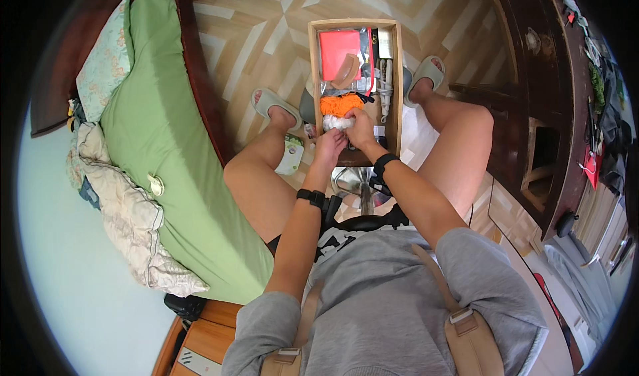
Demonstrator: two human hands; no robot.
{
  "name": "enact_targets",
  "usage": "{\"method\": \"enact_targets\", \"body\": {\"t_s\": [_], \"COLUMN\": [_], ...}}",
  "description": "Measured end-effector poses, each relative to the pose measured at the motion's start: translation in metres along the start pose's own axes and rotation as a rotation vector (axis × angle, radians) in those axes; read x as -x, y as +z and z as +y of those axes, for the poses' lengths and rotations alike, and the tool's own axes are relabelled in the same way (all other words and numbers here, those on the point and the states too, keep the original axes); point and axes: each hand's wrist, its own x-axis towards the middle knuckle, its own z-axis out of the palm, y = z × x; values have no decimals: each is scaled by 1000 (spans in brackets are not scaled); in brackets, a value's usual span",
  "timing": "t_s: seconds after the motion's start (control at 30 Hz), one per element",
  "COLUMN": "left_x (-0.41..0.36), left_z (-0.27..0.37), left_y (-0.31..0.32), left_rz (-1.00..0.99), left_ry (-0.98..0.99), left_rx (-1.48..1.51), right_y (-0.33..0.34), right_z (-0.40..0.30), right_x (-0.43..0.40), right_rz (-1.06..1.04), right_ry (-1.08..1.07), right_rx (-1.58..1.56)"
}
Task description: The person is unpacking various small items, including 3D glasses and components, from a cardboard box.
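Before me is a wooden drawer (398, 91) with several things in it. A white fluffy bundle (335, 121), perhaps yarn, lies at its left side between my hands. My right hand (361, 128) grips its right edge with bent fingers. At the lower edge my left hand (330, 148) pinches the bundle, its fingertips partly hidden. Touching the bundle's far side is a hank of orange yarn (341, 105). Farther up the drawer, a brown comb (345, 71) rests on a red flat item (335, 46) in a clear pouch.
A white cord or cable (385, 89) runs along the drawer's right side, below a white box (385, 44). Under the drawer stands a chrome stool base (367, 196). A bed with a green sheet (164, 126) is to the left, a dark wooden cabinet (541, 101) to the right.
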Motion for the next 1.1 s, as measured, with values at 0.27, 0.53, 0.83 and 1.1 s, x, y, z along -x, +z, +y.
{"method": "enact_targets", "body": {"t_s": [0.27, 0.53, 0.83, 1.1], "left_x": [-29, -68, -12, 59], "left_z": [-8, -20, 20, 27], "left_y": [6, -41, 87, 176], "left_rz": [106, 73, -195, -325], "left_ry": [126, 110, 451, 441], "left_rx": [-561, -622, -871, -844], "right_y": [-56, -324, -607, -675], "right_z": [-35, -138, -110, -71], "right_x": [-4, 48, 52, -32], "right_rz": [-314, -254, 993, 853], "right_ry": [-12, -361, -228, 92], "right_rx": [321, -177, 261, 1060]}}
